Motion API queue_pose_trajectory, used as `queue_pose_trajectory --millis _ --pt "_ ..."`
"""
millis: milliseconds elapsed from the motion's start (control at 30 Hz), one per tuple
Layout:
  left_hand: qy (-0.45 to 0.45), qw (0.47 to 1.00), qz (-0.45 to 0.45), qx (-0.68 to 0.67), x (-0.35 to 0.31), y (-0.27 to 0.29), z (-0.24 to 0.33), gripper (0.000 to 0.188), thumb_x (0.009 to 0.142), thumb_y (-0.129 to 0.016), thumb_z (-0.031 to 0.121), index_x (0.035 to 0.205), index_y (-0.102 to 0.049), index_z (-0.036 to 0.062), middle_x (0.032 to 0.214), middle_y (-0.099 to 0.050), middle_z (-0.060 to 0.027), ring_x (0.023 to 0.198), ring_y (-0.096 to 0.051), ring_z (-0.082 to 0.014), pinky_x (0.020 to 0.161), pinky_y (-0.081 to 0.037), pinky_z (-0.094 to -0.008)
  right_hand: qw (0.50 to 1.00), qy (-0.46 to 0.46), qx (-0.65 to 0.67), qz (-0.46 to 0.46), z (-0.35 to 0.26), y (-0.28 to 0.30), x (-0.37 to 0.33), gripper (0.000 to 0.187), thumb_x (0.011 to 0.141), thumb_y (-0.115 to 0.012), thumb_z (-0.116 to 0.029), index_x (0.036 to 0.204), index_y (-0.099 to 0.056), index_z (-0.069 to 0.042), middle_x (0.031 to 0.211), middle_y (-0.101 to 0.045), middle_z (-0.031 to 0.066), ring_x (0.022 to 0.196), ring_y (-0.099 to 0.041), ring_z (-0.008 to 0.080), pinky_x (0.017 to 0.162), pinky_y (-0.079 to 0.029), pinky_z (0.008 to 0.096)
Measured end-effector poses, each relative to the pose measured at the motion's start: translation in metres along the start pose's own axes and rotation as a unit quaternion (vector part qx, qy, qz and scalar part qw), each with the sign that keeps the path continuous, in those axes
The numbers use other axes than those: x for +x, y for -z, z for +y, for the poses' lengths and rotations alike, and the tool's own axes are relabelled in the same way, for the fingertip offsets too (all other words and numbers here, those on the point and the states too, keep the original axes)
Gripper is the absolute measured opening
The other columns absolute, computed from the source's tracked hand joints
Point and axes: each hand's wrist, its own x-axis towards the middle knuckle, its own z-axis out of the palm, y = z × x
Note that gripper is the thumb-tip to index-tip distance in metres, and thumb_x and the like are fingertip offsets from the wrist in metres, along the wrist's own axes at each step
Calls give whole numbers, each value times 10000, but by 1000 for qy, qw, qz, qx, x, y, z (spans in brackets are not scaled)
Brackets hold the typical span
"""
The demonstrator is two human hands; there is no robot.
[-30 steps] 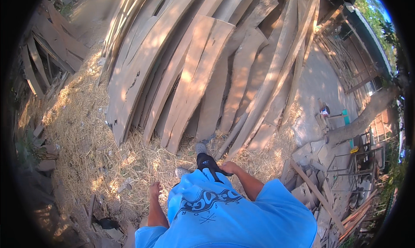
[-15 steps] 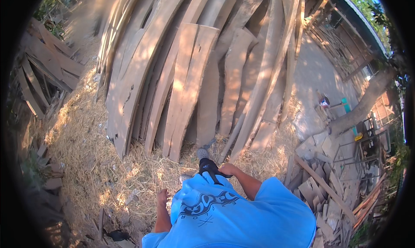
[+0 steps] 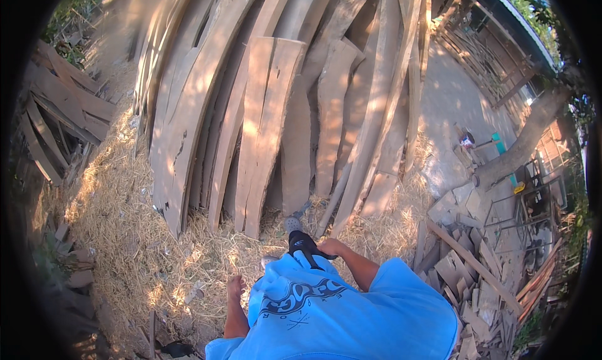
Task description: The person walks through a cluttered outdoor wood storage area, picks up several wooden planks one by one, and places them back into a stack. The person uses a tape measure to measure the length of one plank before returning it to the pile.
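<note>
Left hand: I see my left hand [image 3: 236, 289] hanging free at 7 o'clock, fingers loosely together, holding nothing, just above the straw [image 3: 135, 247].
Right hand: my right hand [image 3: 330, 247] sits at 6 o'clock against my waist, fingers curled narrow beside the black pouch [image 3: 304, 244]; I cannot tell if it grips it.
Planks: the leaning planks [image 3: 263, 128] stand at 12 o'clock, their feet in the straw just ahead of my shoe [image 3: 293, 224].
Scrap: offcuts [image 3: 467, 272] lie at 4 o'clock.
</note>
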Motion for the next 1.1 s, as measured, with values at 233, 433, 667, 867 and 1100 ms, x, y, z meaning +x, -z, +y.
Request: queue_pose_trajectory --millis 233,433,667,867,1100 --pt "-11 1000 1 -1 -2 -1 1 306 875 -559 303 1072 -589 72 895 -610 -63 722 -610 -191 568 -453 -357 1000 2 -15 -8 -2 -1 7 550 828 -488 -518 909 -693 -14 987 -648 240 967 -611 396 847 -472 436" --pt "14 1000 1 -12 -5 0 -6 307 878 -558 309 1096 -587 95 869 -607 -54 735 -601 -192 597 -452 -377 1000 19 -15 -12 4 -3 14 582 805 -489 -542 899 -693 -5 971 -648 251 965 -612 398 839 -475 434" --pt "20 1000 4 9 -11 1 -11 355 875 -545 301 1161 -573 93 966 -613 -79 814 -615 -218 636 -462 -390 1000 -22 5 -22 10 -7 25 543 787 -551 -493 906 -685 19 954 -645 271 946 -623 398 819 -486 440" --pt "16 999 10 -49 -8 -3 -8 277 861 -555 237 1051 -612 44 797 -581 -58 594 -590 -178 475 -430 -327 1000 -10 6 -13 10 -5 24 542 769 -576 -474 909 -678 39 970 -645 275 935 -630 397 831 -493 425" --pt "-2 998 4 -60 -2 -3 -7 305 860 -555 230 1092 -607 39 850 -601 -83 635 -600 -189 462 -427 -329 1000 -14 26 -9 7 -2 18 533 792 -551 -466 908 -680 37 960 -644 277 953 -624 394 844 -484 430"
